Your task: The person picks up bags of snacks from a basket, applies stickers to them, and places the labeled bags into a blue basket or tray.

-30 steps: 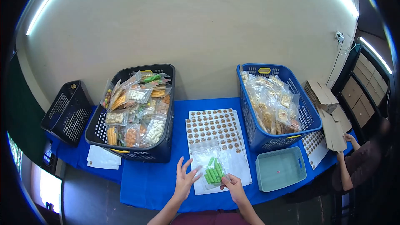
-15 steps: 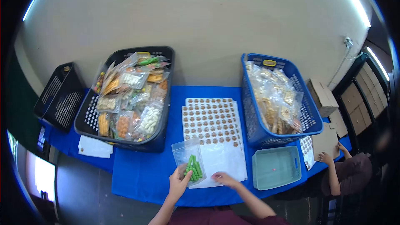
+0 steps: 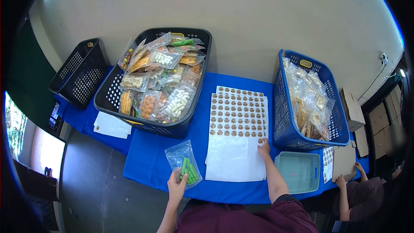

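Clear plastic is the pouch of green sticks (image 3: 184, 166), lying on the blue tablecloth (image 3: 151, 164) just left of the sticker sheet (image 3: 237, 131), its near corner pinched in the left hand (image 3: 176, 185). The right hand (image 3: 263, 148) rests fingers-down at the sheet's right edge by the last sticker row; whether it grips a sticker is too small to tell. At the far right, a co-worker's hands (image 3: 348, 177) touch cardboard, the body cut off by the frame edge.
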The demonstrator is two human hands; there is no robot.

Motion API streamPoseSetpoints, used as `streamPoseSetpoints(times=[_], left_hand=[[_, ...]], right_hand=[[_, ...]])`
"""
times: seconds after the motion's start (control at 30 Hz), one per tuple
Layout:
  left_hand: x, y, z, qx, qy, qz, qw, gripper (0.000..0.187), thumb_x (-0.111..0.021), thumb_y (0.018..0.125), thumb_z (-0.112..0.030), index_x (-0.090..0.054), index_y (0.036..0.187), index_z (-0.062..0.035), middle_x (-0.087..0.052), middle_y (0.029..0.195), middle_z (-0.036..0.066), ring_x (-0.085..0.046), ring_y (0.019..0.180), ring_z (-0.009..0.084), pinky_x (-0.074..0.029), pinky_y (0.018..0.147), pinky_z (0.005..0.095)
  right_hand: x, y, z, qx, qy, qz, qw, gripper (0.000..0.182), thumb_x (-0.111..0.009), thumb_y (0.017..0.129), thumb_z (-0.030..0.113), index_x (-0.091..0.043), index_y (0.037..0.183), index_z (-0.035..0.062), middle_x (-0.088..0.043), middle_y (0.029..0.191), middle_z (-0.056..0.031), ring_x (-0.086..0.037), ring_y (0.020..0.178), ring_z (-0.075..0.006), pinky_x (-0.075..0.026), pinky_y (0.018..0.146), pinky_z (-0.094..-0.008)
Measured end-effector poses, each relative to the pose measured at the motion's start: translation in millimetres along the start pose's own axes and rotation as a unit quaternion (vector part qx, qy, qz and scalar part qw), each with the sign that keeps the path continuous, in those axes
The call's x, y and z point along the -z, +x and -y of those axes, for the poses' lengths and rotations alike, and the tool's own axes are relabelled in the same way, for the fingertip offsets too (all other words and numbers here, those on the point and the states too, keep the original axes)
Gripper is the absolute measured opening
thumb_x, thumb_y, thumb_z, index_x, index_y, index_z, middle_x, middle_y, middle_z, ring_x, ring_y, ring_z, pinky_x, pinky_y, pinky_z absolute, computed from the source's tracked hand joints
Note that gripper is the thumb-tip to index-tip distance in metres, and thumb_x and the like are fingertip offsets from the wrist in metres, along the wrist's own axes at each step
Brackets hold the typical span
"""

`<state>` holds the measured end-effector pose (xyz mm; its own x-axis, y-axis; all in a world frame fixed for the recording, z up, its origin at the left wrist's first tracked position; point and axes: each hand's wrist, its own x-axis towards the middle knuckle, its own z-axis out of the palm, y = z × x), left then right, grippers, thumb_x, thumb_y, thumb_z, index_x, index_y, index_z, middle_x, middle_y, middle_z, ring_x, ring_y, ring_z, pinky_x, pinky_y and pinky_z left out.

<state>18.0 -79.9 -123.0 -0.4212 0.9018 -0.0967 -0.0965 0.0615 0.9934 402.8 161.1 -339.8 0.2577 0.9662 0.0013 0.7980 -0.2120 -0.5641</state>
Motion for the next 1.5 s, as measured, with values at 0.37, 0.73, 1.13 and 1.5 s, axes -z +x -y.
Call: streamPoseSetpoints(times=[0.37, 0.73, 1.13, 1.5], left_hand=[[-11, -9, 1, -0.014, -0.03, 0.021, 0.999, 0.029, -0.057, 0.082, -0.002, -0.047, 0.109, 0.0058, -0.055, 0.102, 0.01, -0.052, 0.093, 0.0121, -0.042, 0.08, 0.025], [-8, -12, 1, -0.002, -0.03, 0.032, 0.999, 0.028, -0.055, 0.083, -0.002, -0.047, 0.108, 0.0062, -0.055, 0.102, 0.01, -0.052, 0.094, 0.0127, -0.041, 0.082, 0.0251], [-14, -17, -16, 0.109, -0.105, 0.05, 0.987, 0.028, -0.054, 0.085, -0.006, -0.047, 0.111, 0.0027, -0.056, 0.104, 0.008, -0.054, 0.095, 0.0135, -0.042, 0.082, 0.0254], [-5, -21, -12, 0.093, -0.077, 0.051, 0.991, 0.028, -0.053, 0.085, -0.006, -0.047, 0.111, 0.0022, -0.055, 0.106, 0.008, -0.053, 0.097, 0.0132, -0.041, 0.083, 0.0255]], right_hand=[[4, -1, 12, -0.053, 0.004, 0.056, 0.997, 0.048, -0.066, 0.068, 0.007, -0.038, 0.107, 0.0117, -0.054, 0.104, -0.0156, -0.052, 0.098, -0.0344, -0.041, 0.082, -0.0401], [17, 4, 18, -0.061, 0.013, 0.106, 0.992, 0.049, -0.066, 0.068, 0.009, -0.035, 0.106, 0.0117, -0.055, 0.095, -0.0173, -0.052, 0.093, -0.0362, -0.042, 0.079, -0.0423], [9, -20, 29, -0.061, -0.006, 0.027, 0.998, 0.046, -0.058, 0.075, 0.006, -0.035, 0.114, 0.0133, -0.044, 0.107, -0.0213, -0.049, 0.096, -0.037, -0.041, 0.079, -0.0424], [-1, -32, 24, -0.008, 0.053, -0.021, 0.998, 0.027, -0.058, 0.07, 0.004, -0.046, 0.094, 0.011, -0.046, 0.094, -0.0161, -0.051, 0.085, -0.0324, -0.042, 0.073, -0.0375]])
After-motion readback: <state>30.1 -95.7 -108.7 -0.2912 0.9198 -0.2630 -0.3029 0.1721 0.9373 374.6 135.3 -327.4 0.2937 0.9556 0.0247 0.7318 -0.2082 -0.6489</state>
